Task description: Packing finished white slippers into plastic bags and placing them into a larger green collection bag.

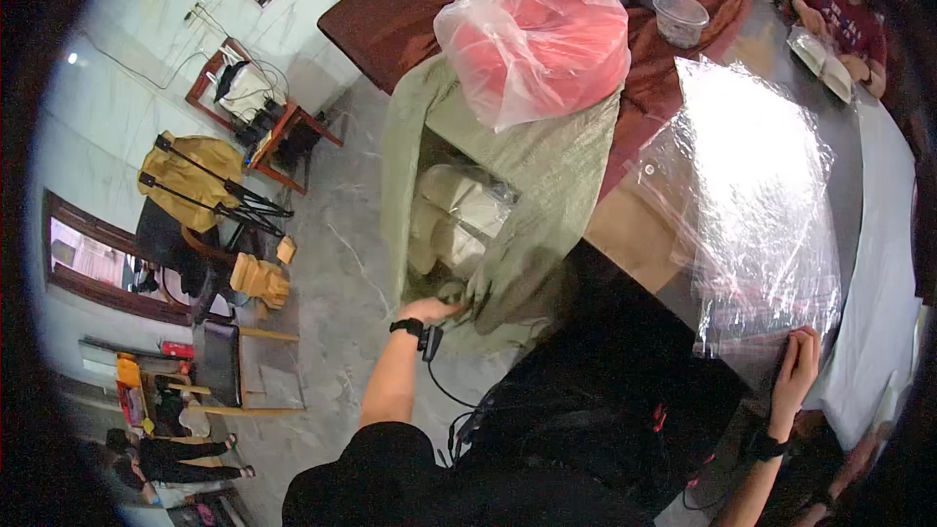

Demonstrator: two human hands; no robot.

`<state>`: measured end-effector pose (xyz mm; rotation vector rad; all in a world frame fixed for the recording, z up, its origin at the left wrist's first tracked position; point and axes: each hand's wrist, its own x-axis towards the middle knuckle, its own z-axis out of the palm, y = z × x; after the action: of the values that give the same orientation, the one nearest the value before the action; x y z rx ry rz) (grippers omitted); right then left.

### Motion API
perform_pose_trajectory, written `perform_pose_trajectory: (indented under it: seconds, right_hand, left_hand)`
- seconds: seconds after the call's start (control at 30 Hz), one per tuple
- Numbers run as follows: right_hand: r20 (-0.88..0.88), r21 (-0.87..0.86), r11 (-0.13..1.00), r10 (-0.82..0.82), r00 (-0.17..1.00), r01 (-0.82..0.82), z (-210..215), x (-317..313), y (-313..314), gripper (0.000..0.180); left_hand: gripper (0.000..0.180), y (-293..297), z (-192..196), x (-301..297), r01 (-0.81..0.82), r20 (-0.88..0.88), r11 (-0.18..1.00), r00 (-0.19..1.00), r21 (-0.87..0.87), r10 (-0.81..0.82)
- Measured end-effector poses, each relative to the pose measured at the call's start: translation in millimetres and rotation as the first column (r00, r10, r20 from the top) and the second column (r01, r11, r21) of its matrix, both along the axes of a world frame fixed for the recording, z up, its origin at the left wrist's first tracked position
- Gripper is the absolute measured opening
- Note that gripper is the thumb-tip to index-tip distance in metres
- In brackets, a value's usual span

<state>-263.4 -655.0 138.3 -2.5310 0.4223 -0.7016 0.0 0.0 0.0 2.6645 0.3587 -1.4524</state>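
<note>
While left hand [429, 310] grips green sack [547, 166], right hand [795, 371] presses clear bag [761, 205].

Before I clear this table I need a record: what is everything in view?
green sack: one, olive, hanging open off the table edge, pale bundles inside
plastic bag: one, clear over red contents, on the sack
clear plastic sheet: one, on the table
plastic tub: one, clear, far table end
tripod: one, black, on the floor at left
another person: one, red sleeve, far right
left hand: gripping the sack's lower edge
right hand: flat on the sheet's corner
</note>
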Motion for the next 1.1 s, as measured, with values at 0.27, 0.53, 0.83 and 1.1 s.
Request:
perform_pose_trajectory:
  seconds: [0.27,0.53,0.83,1.1]
  right_hand:
    - [0.075,0.048,0.999,0.016,0.997,-0.020,7.4,-3.0,4.6,0.004]
    - [0.142,0.038,0.998,0.045,0.989,-0.051,12.7,0.0,9.1,0.004]
    - [0.236,0.050,0.995,0.070,0.969,-0.084,11.8,-1.3,8.2,0.006]
    - [0.243,0.052,0.993,0.092,0.966,-0.108,7.2,-3.2,6.5,0.007]
  left_hand:
    - [0.045,17.0,32.8,-42.6,0.271,0.049,0.946,0.958,0.177,-0.283]
    - [0.017,-19.8,85.1,-32.4,0.408,0.757,0.715,0.600,-0.568,0.259]
    - [0.093,-27.2,144.3,-42.0,0.097,0.251,0.994,0.965,-0.053,-0.080]
    - [0.106,12.7,130.1,-49.7,-0.174,0.446,0.889,0.814,-0.424,0.372]
